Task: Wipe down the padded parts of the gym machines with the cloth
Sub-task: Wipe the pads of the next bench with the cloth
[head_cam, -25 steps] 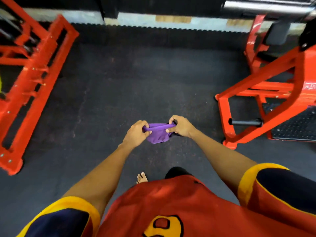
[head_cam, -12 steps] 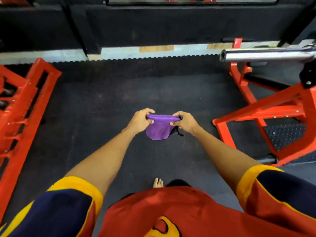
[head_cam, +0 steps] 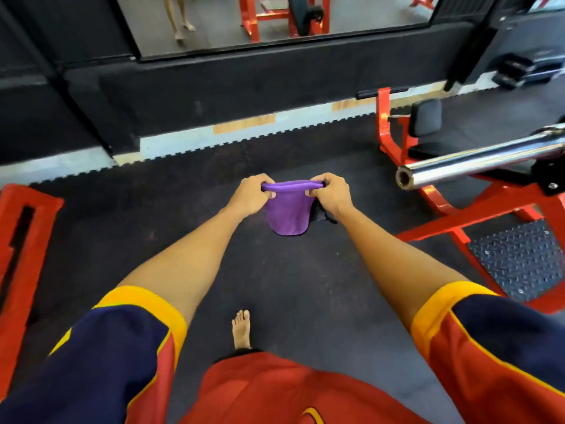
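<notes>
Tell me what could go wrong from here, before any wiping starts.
1. The chrome bar has its open end jutting out just beside the right hand. Stepping toward the black pad behind it could mean a bump.
2. The foot is bare, and the red frame runs low along the floor nearby, so a stubbed toe seems possible.
3. The left hand and right hand both grip the purple cloth, so neither is free to catch a stumble.
</notes>
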Motion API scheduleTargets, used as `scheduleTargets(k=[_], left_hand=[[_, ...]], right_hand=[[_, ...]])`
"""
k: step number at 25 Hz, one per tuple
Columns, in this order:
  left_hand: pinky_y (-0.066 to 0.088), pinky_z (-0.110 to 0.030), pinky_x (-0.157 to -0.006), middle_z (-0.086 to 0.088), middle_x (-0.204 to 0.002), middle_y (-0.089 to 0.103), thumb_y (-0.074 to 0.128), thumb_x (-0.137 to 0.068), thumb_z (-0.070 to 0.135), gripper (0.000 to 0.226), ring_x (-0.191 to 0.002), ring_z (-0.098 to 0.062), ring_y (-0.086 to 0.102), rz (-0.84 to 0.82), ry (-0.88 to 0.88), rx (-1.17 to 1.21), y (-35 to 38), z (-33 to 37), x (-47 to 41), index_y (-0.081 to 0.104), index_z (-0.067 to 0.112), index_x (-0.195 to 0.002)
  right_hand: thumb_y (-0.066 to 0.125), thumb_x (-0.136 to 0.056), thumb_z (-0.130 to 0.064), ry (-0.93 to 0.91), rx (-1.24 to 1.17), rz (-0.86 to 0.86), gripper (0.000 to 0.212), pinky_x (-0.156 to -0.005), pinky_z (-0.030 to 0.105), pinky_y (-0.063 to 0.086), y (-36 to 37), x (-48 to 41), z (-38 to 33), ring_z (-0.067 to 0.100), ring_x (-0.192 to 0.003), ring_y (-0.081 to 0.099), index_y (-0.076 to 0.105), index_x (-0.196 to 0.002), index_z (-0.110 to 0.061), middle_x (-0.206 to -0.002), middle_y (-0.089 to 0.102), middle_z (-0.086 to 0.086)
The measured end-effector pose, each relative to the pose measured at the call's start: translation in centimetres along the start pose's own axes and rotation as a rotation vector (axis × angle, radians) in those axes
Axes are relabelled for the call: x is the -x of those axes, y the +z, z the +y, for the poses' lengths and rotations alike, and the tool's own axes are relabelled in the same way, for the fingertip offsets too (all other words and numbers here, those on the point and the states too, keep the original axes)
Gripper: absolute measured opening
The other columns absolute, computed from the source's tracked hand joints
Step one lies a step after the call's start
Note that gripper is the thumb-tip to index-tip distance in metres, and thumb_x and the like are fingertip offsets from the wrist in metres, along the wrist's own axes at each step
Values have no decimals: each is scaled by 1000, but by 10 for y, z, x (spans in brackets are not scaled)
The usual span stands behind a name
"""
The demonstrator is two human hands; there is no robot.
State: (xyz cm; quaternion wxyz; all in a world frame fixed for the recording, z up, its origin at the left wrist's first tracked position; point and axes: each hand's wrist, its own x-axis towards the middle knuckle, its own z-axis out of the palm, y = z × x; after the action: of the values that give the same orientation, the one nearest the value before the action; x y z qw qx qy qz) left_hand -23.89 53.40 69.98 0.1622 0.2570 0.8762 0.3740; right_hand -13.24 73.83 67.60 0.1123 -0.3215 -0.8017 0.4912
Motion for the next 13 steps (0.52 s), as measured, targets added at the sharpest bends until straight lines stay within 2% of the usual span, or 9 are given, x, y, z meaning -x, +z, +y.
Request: scheduleTargets(k=[2, 8, 13], left_hand=[[43, -19, -68, 5, -94, 69, 70, -92, 8, 16, -87, -13, 62, -1, 65, 8, -20, 6, -51, 71, 19, -104], [46, -29, -81, 2, -101, 69, 72, -91, 9, 17, -96, -16, 64, -70, 187, 23, -67, 25, -198, 69, 22, -101], [39, -28, -80, 2, -100, 64, 72, -90, 9, 18, -96, -18, 59, -67, 249, 42, -68, 65, -308, 69, 17, -106]], right_hand=[[88, -71, -18, 10, -26, 71, 24, -87, 39, 59, 5, -43, -17, 14, -90, 72, 73, -84, -31, -91, 76, -9], [87, -73, -18, 74, -55, 231, 22, -86, 37, 58, 5, -149, -79, 13, -90, 70, 72, -83, -31, -91, 75, -9], [88, -73, -13, 23, -102, 373, 27, -86, 36, 59, -17, -229, -103, 9, -85, 69, 72, -85, -30, -89, 74, -10]])
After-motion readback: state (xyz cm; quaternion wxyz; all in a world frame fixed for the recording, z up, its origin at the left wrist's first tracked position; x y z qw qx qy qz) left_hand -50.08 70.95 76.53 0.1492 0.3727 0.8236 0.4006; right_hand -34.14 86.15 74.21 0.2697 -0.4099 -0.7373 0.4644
